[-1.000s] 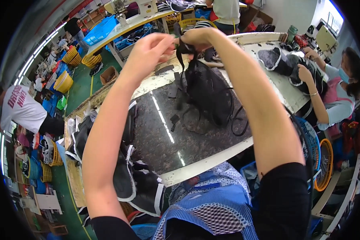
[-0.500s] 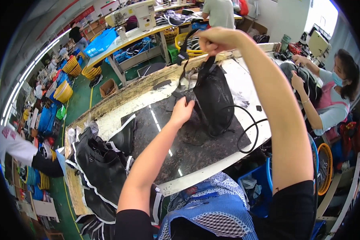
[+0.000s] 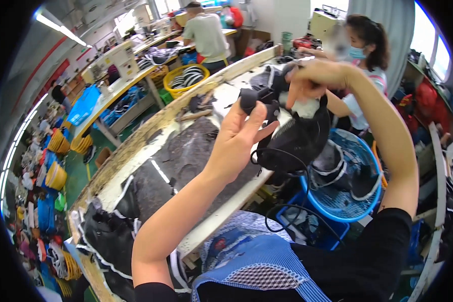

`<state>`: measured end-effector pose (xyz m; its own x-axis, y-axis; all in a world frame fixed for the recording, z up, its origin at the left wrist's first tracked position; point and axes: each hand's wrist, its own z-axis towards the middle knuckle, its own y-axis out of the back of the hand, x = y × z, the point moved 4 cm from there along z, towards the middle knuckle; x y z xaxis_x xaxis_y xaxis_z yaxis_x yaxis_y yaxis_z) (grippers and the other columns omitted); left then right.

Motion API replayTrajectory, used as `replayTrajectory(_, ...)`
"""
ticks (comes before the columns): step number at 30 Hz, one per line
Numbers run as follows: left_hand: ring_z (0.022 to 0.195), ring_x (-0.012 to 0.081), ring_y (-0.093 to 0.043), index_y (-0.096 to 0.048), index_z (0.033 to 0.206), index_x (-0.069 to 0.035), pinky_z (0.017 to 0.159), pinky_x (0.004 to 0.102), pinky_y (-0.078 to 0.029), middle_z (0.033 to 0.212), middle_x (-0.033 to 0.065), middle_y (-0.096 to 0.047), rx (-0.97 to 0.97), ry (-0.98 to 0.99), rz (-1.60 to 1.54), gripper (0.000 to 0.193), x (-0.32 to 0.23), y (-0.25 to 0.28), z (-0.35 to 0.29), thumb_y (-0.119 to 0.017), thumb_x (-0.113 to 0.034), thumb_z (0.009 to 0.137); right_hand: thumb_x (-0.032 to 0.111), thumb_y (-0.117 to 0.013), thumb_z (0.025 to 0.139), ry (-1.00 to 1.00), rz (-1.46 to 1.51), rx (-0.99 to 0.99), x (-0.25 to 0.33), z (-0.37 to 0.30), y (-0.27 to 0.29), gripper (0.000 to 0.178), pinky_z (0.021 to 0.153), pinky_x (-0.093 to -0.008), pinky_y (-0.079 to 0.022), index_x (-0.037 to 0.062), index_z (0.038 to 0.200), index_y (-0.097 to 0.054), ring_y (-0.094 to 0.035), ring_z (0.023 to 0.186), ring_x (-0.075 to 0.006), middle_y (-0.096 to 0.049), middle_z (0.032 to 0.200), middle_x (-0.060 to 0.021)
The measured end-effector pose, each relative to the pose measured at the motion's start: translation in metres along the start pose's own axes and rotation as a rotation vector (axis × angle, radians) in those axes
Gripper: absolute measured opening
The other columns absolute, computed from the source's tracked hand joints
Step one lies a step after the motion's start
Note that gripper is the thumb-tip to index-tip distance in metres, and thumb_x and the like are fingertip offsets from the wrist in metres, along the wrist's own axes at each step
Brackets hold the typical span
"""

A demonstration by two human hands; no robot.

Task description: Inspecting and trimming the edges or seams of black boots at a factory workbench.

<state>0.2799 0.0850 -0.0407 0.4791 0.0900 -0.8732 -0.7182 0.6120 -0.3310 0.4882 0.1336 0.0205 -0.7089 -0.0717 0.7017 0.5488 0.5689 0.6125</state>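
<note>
A black mesh-sided bag [image 3: 292,143] is tilted over the right part of the bench, by its near edge. My left hand [image 3: 239,133] is closed on a black strap [image 3: 247,100], its end rolled over above the thumb. Raised above the bag, my right hand [image 3: 319,78] is curled with fingers pointing down at the bag's strap end; it appears to grip the strap, though the fingertips are partly blurred. A thin black cord [image 3: 282,149] loops from the bag toward the floor. Some of the bag's top is hidden behind my right hand.
A dark stone slab [image 3: 186,151] lies on the worn bench. Black pieces with white edging [image 3: 108,231] are heaped at the left end. A blue basket [image 3: 355,214] with black pieces stands right, beside a blue bin [image 3: 332,241]. A masked co-worker [image 3: 367,55] sits beyond.
The bag has moved right, off the slab toward the blue basket. Both hands went right with it, the left one rising with the strap. My view has also turned right.
</note>
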Motion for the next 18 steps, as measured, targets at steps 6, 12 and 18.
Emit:
replayTrajectory(6,0.067,0.0074,-0.056,-0.051,0.103,-0.004,0.055,0.0211,-0.047,0.085,0.0033,-0.059,0.167,-0.011,-0.178,0.017,0.072,-0.095,-0.008,-0.048,-0.021,0.100,0.029,-0.056,0.084,-0.065,0.571,-0.127,-0.081,-0.090,-0.115,0.031,0.042,-0.0224,-0.022,0.0000,0.078,-0.064,-0.033,0.044,-0.0055,-0.052,0.062,-0.0014)
replayTrajectory(12,0.114,0.0216,-0.053,-0.041,0.134,-0.005,0.097,0.0326,-0.042,0.129,0.0142,-0.048,0.352,-0.135,0.595,0.047,0.103,-0.084,-0.093,-0.058,-0.021,0.093,0.018,-0.052,0.086,-0.284,0.232,0.369,-0.132,-0.150,-0.180,0.028,0.047,-0.0248,-0.028,0.0089,0.060,-0.049,-0.036,0.049,-0.0064,-0.040,0.054,0.0049)
replayTrajectory(18,0.089,0.0146,-0.063,-0.058,0.111,-0.003,0.077,0.0254,-0.051,0.101,0.0094,-0.065,-0.725,0.537,0.287,0.023,0.124,0.081,-0.319,-0.056,-0.018,0.094,0.038,-0.050,0.096,-0.696,0.617,1.105,-0.217,-0.195,-0.324,0.036,0.053,-0.0212,-0.033,0.0105,0.073,-0.056,-0.041,0.056,-0.0059,-0.049,0.064,0.0042)
